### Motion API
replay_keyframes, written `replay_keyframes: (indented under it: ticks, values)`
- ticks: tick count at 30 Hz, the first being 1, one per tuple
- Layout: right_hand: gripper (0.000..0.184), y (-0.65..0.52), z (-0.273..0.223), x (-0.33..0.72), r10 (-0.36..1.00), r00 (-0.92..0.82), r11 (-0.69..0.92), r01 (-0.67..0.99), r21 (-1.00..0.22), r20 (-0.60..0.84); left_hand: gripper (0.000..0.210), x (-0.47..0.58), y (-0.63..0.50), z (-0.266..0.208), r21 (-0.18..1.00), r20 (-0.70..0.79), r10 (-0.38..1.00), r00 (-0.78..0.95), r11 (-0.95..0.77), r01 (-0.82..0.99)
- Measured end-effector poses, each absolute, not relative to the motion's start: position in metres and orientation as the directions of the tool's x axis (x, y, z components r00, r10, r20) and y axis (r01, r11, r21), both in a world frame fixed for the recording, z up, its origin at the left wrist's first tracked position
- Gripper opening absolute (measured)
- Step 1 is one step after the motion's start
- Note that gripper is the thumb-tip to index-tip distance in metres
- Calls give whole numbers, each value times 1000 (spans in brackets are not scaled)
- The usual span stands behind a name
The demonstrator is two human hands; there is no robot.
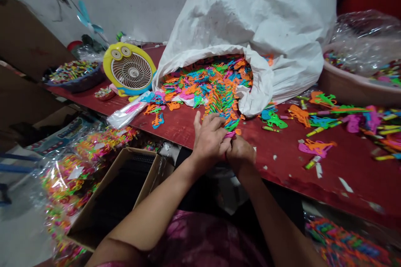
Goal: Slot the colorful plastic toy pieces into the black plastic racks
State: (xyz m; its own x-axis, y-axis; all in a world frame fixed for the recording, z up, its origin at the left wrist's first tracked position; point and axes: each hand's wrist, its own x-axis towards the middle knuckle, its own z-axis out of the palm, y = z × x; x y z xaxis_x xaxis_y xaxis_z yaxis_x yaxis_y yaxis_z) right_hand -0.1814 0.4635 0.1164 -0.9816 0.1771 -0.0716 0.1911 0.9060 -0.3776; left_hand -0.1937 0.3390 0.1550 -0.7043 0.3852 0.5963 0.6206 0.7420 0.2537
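A long row of nested, brightly coloured plastic toy pieces [221, 98] runs out of the mouth of a white woven sack [200, 29] to the table's front edge. My left hand [210, 138] is bent over the near end of this row, its fingers partly curled on the pieces. Close against it, my right hand [241, 152] is closed around the same end. A pink piece [230, 134] shows between the two hands. What lies under my palms is hidden. More loose pieces [194, 81] fill the sack's mouth.
A yellow fan [133, 69] stands left on the red table [282, 162], before a basin of small parts [73, 71]. Loose toys [322, 121] and a pink tub [354, 79] are at right. Below left are a carton [153, 175] and bagged toys [65, 179].
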Motion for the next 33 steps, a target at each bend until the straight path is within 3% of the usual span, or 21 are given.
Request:
replay_keyframes:
  ticks: [3,6,11,14,18,25,33]
  values:
    - [34,462,119,-181,195,-975,883,223,-413,-109,11,-190,338,157,282,566,372,-736,752,596]
    - [32,463,117,-178,170,-984,892,175,-416,-49,12,-181,336,164,309,539,382,-751,739,598]
    - [28,464,115,-172,151,-987,902,115,-415,54,21,-186,335,194,366,647,293,-704,690,624]
    - [26,464,117,-171,155,-985,899,111,-425,71,26,-210,344,212,259,623,471,-625,629,733]
    - [25,465,118,-170,160,-985,897,121,-425,57,19,-236,357,220,184,463,668,-582,570,801]
    - [22,467,116,-170,145,-988,885,103,-453,60,13,-235,349,224,209,449,702,-553,519,829]
    - [23,464,120,-171,163,-986,908,139,-396,28,18,-238,335,217,168,487,741,-463,441,882]
